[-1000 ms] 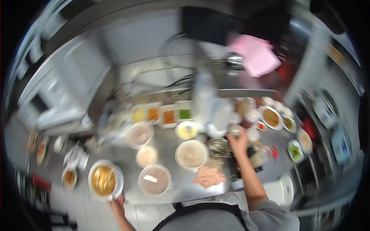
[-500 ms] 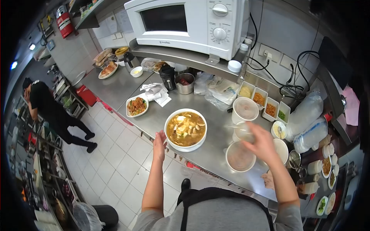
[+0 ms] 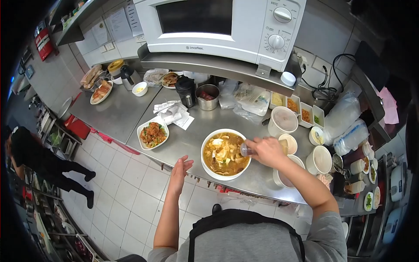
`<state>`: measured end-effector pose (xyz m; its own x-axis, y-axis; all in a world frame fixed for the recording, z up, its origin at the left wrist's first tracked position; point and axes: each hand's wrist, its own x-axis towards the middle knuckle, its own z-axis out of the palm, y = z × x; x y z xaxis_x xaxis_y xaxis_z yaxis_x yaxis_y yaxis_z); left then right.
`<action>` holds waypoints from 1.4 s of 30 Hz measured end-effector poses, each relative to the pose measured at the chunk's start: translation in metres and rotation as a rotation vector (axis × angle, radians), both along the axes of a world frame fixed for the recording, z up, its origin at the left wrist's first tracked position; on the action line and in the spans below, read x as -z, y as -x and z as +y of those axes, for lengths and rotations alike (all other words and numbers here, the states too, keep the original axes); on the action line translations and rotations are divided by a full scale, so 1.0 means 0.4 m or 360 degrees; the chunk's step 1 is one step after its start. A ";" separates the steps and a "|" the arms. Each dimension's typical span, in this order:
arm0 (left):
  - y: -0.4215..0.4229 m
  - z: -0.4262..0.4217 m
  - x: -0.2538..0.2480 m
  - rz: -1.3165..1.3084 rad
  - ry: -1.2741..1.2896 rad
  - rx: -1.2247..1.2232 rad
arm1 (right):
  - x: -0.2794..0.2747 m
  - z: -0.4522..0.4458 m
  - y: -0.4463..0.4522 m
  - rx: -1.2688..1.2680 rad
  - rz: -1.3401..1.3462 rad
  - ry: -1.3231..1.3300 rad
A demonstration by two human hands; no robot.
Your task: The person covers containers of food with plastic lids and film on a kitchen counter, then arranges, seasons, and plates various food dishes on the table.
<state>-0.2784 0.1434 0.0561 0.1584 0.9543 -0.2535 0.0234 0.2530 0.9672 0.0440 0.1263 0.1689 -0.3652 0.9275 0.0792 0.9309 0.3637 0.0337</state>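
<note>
A white bowl (image 3: pixel 210 171) of thick brown soup with egg, mushroom and pale pieces stands near the counter's front edge. My right hand (image 3: pixel 267 151) is closed around a small clear shaker bottle (image 3: pixel 247 149), tipped sideways with its end over the bowl's right rim. Its other end is mostly covered by my fingers. Left of the bowl, just off the counter's edge, my left hand (image 3: pixel 179 174) is open and holds nothing. A square white dish (image 3: pixel 152 134) of fried pieces in sauce and greens sits further left.
Several white tubs stand right of the bowl, including a lidded tub (image 3: pixel 283 121) and an open tub (image 3: pixel 319 160). Behind them are small topping trays (image 3: pixel 305 115). A microwave (image 3: pixel 196 26) overhangs the counter's back. Another person (image 3: pixel 39 153) stands at the left shelves.
My right hand has moved left from above the tubs to the soup bowl, bringing the shaker over its rim. The view has shifted, and the other person appears further left.
</note>
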 end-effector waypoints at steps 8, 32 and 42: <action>-0.033 0.146 0.075 0.0052 0.0028 0.0193 | 0.082 -0.070 -0.193 0.0480 0.1508 -0.0453; -0.122 0.294 0.128 -0.0694 0.0708 0.0367 | 0.189 -0.496 -1.033 0.2280 0.1096 -0.1379; -0.146 0.368 0.111 -0.0430 0.0757 0.0514 | 0.116 -0.444 -0.284 -0.0028 0.2516 0.0773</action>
<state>-0.2200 0.2906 0.0119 0.5368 0.6407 -0.5490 -0.0588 0.6775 0.7332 0.1577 -0.0513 0.1225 -0.2204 0.9720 0.0814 -0.0730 0.0668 -0.9951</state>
